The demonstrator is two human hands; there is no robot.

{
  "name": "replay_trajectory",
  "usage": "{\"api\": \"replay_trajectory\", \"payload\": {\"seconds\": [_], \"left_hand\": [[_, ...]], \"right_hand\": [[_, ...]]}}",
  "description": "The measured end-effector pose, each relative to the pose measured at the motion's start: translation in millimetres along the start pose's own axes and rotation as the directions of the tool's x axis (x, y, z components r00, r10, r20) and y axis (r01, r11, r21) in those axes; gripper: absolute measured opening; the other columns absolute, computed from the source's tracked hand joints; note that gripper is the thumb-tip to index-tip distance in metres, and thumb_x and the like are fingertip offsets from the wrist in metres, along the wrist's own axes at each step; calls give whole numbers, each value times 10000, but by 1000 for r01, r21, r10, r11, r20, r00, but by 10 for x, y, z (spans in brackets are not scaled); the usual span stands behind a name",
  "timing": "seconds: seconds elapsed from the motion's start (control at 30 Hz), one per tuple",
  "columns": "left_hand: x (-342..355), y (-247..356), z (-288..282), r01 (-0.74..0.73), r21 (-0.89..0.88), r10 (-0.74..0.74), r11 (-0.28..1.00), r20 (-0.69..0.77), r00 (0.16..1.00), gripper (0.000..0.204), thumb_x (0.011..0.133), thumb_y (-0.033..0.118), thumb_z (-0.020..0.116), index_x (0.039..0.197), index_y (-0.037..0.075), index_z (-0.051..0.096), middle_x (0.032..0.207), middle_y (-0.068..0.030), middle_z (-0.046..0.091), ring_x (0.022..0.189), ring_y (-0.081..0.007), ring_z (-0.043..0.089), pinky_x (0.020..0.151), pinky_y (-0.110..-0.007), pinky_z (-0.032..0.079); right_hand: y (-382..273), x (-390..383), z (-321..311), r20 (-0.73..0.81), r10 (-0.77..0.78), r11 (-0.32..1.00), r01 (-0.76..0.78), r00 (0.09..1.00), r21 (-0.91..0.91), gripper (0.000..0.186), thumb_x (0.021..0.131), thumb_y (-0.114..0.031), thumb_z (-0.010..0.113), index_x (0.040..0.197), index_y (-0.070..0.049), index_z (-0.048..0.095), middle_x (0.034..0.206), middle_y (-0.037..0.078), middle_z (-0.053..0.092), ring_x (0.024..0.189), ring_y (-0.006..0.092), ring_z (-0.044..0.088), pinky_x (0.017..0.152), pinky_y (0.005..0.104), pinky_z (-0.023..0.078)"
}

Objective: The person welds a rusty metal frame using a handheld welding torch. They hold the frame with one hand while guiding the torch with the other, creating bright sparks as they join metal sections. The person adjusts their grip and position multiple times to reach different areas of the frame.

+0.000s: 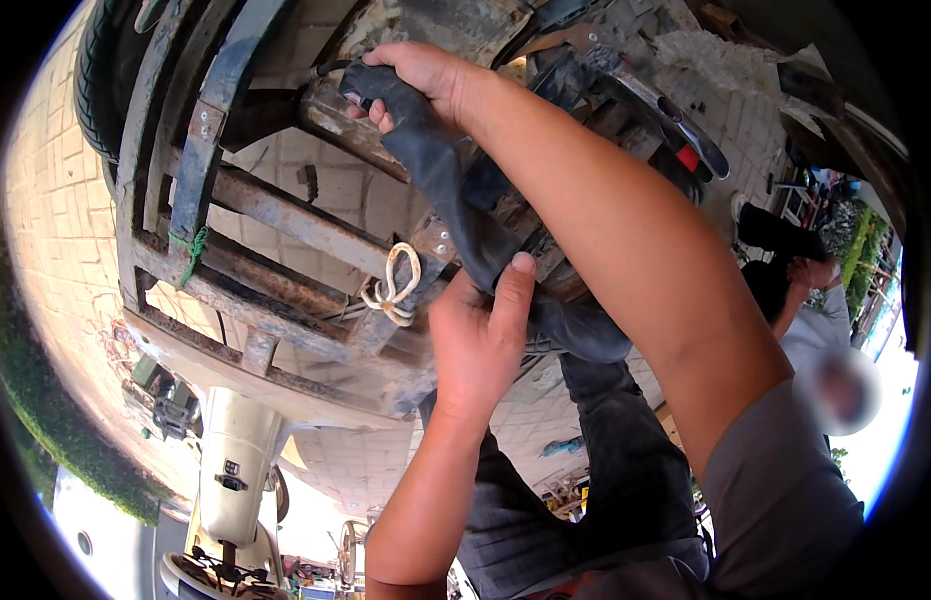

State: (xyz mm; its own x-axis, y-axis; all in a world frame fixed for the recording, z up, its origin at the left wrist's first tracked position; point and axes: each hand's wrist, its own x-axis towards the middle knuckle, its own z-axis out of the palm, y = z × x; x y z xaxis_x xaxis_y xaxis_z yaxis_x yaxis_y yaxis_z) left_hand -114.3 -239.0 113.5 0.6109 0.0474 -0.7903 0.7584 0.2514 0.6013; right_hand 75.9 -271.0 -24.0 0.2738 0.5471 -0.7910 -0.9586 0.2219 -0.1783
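A limp black rubber inner tube [431,165] runs from the upper middle down past my knees, twisted and mostly flat. My right hand [426,80] is closed round its upper end, and a short dark stem sticks out beside those fingers. Lower down, my left hand [476,345] grips the same tube, thumb on top. The tube's lower part sags behind my left hand toward my right forearm. Behind it lies a rusty metal rack [301,220] with worn blue-grey bars. A loop of off-white cord [402,275] is tied to the rack close to my left hand.
A black tyre [96,85] stands at the far left. Green string [196,253] is knotted on the rack. A cream scooter body [236,450] adjoins the rack below. A metal bar [676,120] juts out at upper right. Another person [821,310] is at the right.
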Motion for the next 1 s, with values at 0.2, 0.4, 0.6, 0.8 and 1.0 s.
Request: {"api": "replay_trajectory", "payload": {"seconds": [0.2,0.4,0.6,0.8,1.0], "left_hand": [[298,-290,-335,-588,679,793,440,14,609,379,891,364,572,894,-14,550,802,-86,540,757,-201,475,713,-312,400],[698,-445,-472,-473,742,747,475,-56,662,267,870,270,513,977,32,567,887,-125,561,846,-325,505,759,-408,394],[826,-511,-406,-251,949,709,191,44,704,240,842,270,518,956,67,581,906,-80,557,846,-304,511,725,-397,377],[843,-498,-318,-171,961,706,218,-34,708,181,827,277,569,884,111,612,871,-35,613,845,-286,546,717,-414,387],[834,-512,-337,-149,964,724,219,-58,687,283,834,345,595,935,81,594,868,-65,623,863,-298,562,721,-424,404]], "right_hand": [[69,-10,41,-65,3,996,-8,998,-83,328,938,-276,430,1054,28,472,882,225,586,513,152,513,439,271,464],[125,56,45,-45,-17,993,11,999,-114,318,930,-273,442,1028,25,492,833,206,592,506,156,517,446,290,465],[157,49,83,-123,-38,993,24,992,-112,313,926,-273,449,1007,23,513,819,189,601,501,160,518,452,307,458],[307,31,150,-110,-61,998,60,992,-4,321,934,-278,447,1012,24,523,824,195,608,512,184,527,468,333,460],[337,28,154,-62,37,996,-32,997,82,331,946,-273,401,1030,25,516,850,207,608,535,190,537,502,342,466]]}}
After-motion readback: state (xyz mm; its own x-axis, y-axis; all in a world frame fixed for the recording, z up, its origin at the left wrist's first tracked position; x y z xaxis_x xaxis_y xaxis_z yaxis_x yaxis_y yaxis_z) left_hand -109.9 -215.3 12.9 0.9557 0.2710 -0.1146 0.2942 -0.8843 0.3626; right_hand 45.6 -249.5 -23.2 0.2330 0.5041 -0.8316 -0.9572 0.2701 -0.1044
